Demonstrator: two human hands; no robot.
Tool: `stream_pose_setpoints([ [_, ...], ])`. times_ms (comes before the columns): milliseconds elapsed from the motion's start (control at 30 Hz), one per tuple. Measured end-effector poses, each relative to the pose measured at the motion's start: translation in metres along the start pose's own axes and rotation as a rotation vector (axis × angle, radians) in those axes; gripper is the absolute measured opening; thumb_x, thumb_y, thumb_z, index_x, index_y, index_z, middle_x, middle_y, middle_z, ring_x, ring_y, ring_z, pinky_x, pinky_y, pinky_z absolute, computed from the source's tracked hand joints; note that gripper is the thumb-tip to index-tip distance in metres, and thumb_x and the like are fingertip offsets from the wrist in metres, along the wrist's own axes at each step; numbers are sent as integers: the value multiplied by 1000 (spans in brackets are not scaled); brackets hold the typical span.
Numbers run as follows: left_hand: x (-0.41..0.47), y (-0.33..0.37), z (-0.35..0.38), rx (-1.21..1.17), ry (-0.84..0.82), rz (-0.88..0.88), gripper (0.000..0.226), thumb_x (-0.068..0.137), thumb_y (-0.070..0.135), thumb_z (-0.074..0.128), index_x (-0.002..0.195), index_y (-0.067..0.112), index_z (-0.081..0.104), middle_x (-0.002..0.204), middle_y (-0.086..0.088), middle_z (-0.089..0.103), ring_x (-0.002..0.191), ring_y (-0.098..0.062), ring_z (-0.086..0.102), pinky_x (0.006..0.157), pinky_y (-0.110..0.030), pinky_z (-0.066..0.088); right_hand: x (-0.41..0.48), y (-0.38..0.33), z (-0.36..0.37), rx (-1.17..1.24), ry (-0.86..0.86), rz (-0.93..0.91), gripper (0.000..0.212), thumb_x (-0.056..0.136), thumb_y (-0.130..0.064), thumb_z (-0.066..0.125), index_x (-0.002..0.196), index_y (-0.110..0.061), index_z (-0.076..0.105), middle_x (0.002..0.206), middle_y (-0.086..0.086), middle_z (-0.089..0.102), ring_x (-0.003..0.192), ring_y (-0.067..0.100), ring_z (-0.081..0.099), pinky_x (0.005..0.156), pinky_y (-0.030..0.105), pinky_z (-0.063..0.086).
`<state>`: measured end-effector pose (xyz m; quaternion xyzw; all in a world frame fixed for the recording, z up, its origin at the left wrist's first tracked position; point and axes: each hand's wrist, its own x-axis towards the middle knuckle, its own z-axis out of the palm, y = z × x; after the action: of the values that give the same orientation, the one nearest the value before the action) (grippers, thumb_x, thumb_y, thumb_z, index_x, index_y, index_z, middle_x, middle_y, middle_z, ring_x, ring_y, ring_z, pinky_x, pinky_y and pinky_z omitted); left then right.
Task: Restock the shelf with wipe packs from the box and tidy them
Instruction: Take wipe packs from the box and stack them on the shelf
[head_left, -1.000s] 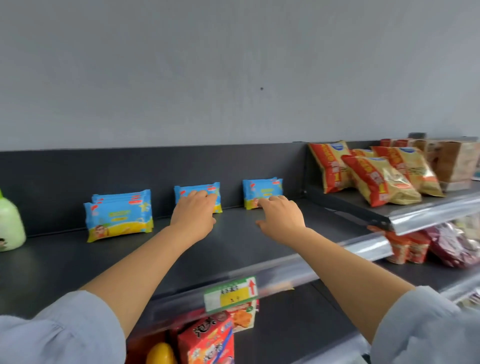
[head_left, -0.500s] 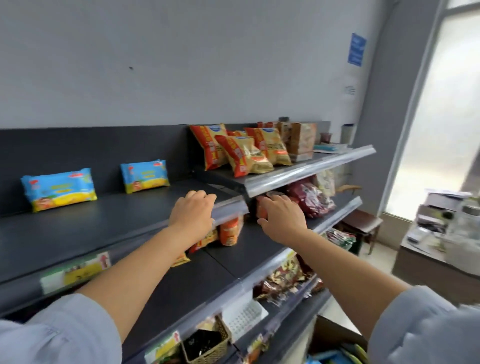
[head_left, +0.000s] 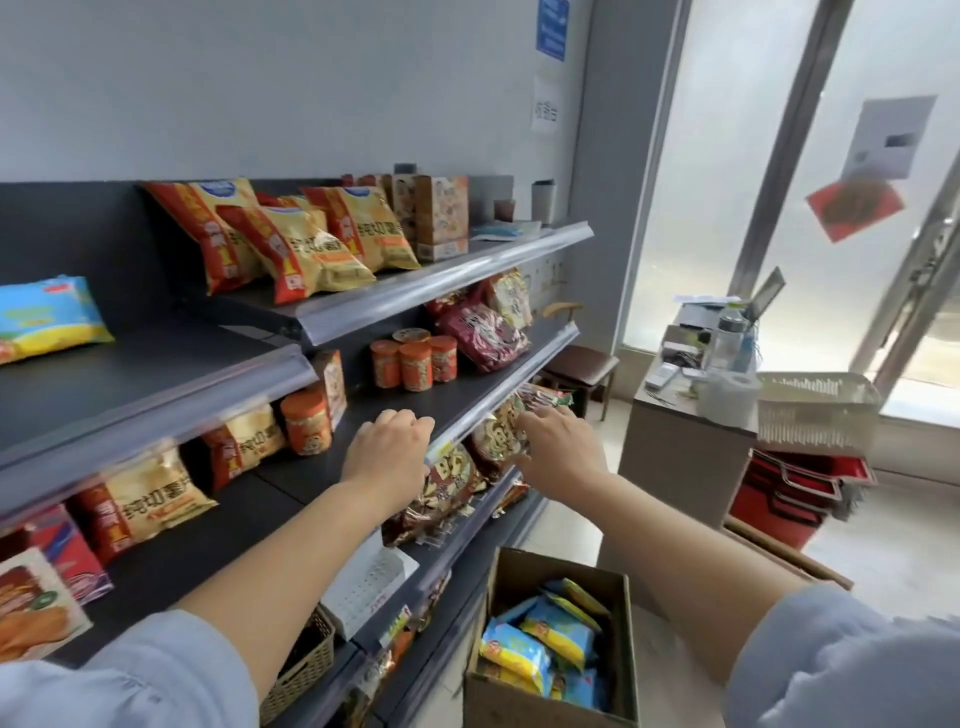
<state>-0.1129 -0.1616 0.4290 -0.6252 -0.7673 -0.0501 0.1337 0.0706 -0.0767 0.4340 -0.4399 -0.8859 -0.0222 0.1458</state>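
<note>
Both hands have swung right, away from the top shelf (head_left: 130, 374), toward the floor box (head_left: 524, 704); left hand (head_left: 389, 452) hangs loosely curled, right hand (head_left: 561, 449) relaxed, both empty, likely freed for fetching; glossy blue-and-yellow wipe packs (head_left: 540, 636) lie jumbled inside; one pack (head_left: 47, 319) stands shelved at left.

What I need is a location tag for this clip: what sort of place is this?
Probably a small convenience shop: tiered shelves stocked with snack bags, and stacked red shopping baskets beside a counter.
</note>
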Motion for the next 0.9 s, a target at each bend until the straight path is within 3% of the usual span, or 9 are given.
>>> stream_pose_setpoints([
  [300, 42, 52, 78, -97, -164, 103, 35, 90, 27, 59, 123, 20, 50, 125, -1, 52, 121, -23, 44, 96, -37, 40, -7, 65, 55, -7, -130, 139, 38, 93, -29, 55, 129, -18, 51, 119, 4, 56, 116, 24, 48, 87, 32, 44],
  [500, 70, 70, 134, -118, -263, 182, 43, 91, 28, 58, 131, 19, 47, 129, -3, 51, 123, -24, 43, 101, -37, 38, 4, 94, 94, -42, -230, 228, 40, 93, -35, 56, 129, -17, 51, 123, 5, 56, 119, 25, 48, 91, 36, 44],
  [900, 92, 100, 228, -115, -479, 298, 35, 90, 27, 58, 124, 18, 50, 122, -3, 51, 119, -24, 45, 96, -37, 38, 5, 137, 177, -12, -404, 356, 30, 91, -33, 56, 114, -14, 55, 115, 6, 57, 112, 27, 48, 86, 37, 45],
])
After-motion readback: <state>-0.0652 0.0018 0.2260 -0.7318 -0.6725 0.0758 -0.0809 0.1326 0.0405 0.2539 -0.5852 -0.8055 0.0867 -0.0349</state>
